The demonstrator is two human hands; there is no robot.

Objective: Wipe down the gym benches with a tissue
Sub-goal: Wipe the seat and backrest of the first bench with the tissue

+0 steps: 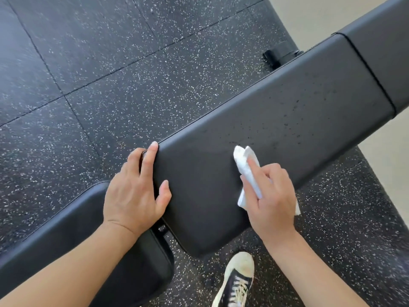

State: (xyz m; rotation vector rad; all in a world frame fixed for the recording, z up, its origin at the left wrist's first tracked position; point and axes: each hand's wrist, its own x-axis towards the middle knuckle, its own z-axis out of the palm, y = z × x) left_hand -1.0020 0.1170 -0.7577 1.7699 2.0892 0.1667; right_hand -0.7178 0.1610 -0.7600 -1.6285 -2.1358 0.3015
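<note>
The right hand (269, 196) pinches a crumpled white tissue (246, 171) and presses it onto the long black padded bench cushion (276, 120), near its lower edge. The left hand (137, 189) lies flat with fingers spread over the cushion's near end, thumb on top. Left of that end sits a second black pad (66, 235). Below the cushion, a dark sneaker with white laces (236, 282) stands on the speckled black rubber floor (99, 74).
</note>
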